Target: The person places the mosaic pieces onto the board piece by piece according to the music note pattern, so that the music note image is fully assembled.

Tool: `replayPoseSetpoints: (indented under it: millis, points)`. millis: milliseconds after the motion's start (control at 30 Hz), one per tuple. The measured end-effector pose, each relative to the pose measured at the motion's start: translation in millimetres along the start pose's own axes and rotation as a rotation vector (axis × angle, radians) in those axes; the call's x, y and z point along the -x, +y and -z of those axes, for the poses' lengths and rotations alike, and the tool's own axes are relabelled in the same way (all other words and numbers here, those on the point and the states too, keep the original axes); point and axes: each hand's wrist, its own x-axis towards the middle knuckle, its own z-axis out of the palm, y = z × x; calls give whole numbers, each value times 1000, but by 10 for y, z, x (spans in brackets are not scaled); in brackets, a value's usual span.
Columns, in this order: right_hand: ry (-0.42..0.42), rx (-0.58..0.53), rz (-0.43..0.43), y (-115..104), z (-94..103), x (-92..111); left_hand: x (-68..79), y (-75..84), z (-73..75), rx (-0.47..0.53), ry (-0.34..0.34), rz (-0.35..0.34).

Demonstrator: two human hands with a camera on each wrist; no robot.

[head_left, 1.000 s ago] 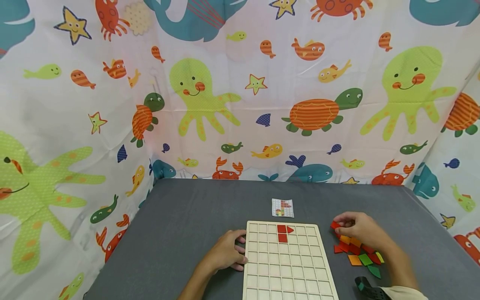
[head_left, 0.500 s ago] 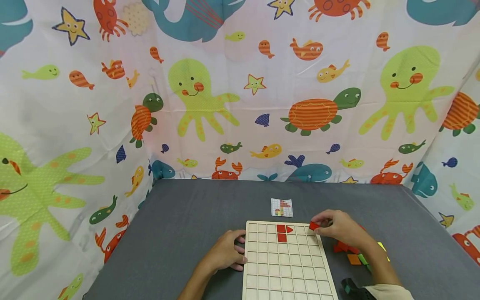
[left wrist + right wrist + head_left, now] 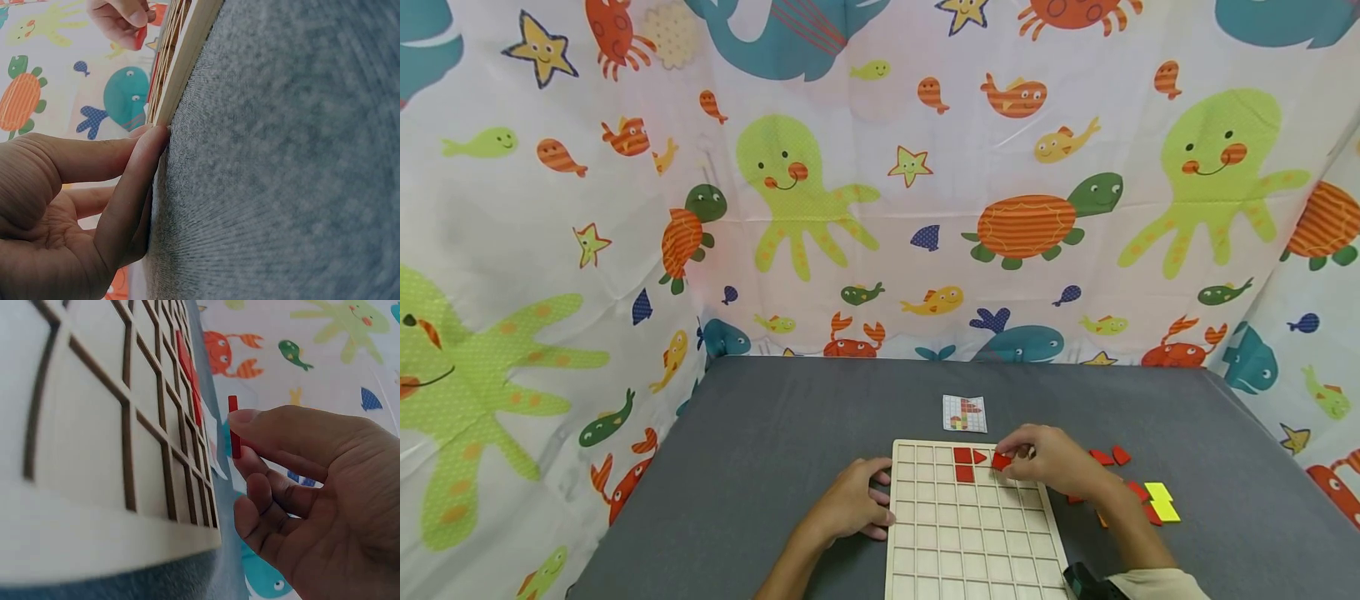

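Note:
My right hand (image 3: 1047,457) pinches a thin red tile (image 3: 1001,461) between thumb and fingertips over the upper right of the wooden grid board (image 3: 925,533). In the right wrist view, that tile is edge-on and apart from the board. Two red square tiles (image 3: 964,474) and a red triangle tile (image 3: 979,457) lie in the board's upper cells. My left hand (image 3: 853,498) rests at the board's left edge; thumb and fingertips touch its side in the left wrist view.
A small printed card (image 3: 964,414) with a coloured grid pattern lies behind the board. Loose tiles, including red ones and yellow tiles (image 3: 1163,502), lie right of the board, partly hidden by the right forearm. A patterned curtain (image 3: 865,208) stands behind the grey table (image 3: 760,467).
My right hand has moved left from the loose tile pile to over the board, carrying the red tile. The left hand has stayed at the board's edge.

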Motion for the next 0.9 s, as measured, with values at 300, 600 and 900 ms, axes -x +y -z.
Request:
replayPoseSetpoints:
  millis: [300, 600, 900]
  points:
    - [-37, 0, 31, -50, -104, -42, -4, 9, -1, 7, -6, 8]
    - [-43, 37, 29, -55, -168, -56, -6, 1, -4, 4, -9, 4]
    - [-27, 44, 14, -55, -147, -58, -4, -4, -6, 0, -2, 4]
